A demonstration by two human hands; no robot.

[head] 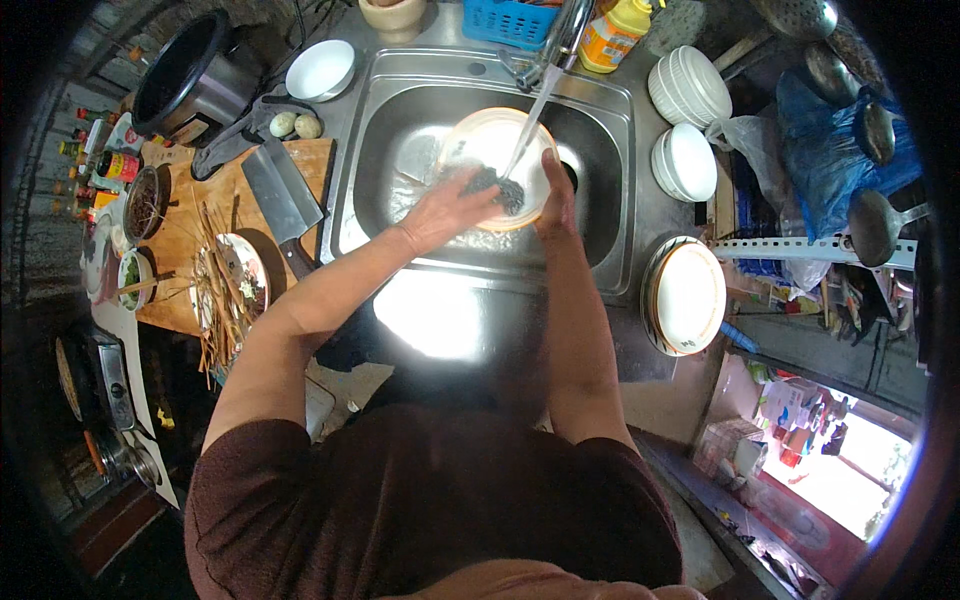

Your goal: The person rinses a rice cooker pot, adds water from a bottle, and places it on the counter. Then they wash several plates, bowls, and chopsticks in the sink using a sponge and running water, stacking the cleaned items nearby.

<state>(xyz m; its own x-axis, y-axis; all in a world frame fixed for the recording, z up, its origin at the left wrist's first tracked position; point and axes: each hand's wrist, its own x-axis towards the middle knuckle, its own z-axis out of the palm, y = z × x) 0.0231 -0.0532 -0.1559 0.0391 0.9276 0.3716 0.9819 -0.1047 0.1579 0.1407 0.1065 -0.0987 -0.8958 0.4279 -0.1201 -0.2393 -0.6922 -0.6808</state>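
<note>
A white plate with an orange rim [491, 135] is held tilted over the stainless steel sink [611, 247]. My right hand [556, 199] grips its right edge, thumb on the upper face. Blurred by motion, my left hand [446, 206] presses a dark scouring pad [504, 191] against the plate's face; its fingertips are partly hidden. Water [534, 120] runs from the faucet [564, 37] onto the plate beside the pad. The plate hides part of the drain at the right of the basin.
Stacked plates [686, 300] and white bowls [684, 161] stand right of the sink. On the left, a cleaver [281, 191] lies on a wooden cutting board [172, 217] near the sink's edge. A yellow bottle [611, 37] and blue basket [510, 22] stand behind. Ladles [874, 225] hang at right.
</note>
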